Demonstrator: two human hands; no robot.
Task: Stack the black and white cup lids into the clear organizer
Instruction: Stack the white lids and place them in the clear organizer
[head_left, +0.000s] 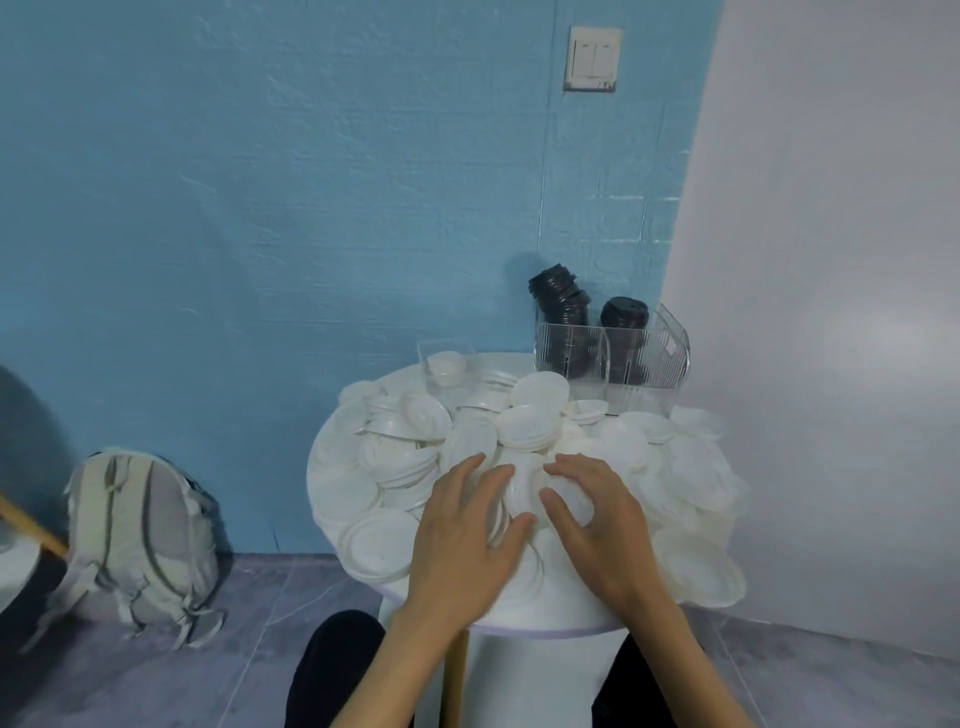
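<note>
Where the two sets of fingers meet, they curl round a small stack of white lids: left hand with fingers spread over the stack's left side and thumb at its near edge, right hand with fingers bent over the top right and thumb pressed on the front. Motion blur hides the exact contact points. Around both hands, loose white lids cover the round white counter, heaped highest just beyond the fingertips. Beyond the fingers and to their right stands the clear organizer at the counter's far edge, holding two stacks of black lids, the left one leaning. Beyond and left of the fingers, a small clear container holds a few white lids. Far left on the floor, a grey backpack leans against the blue wall.
</note>
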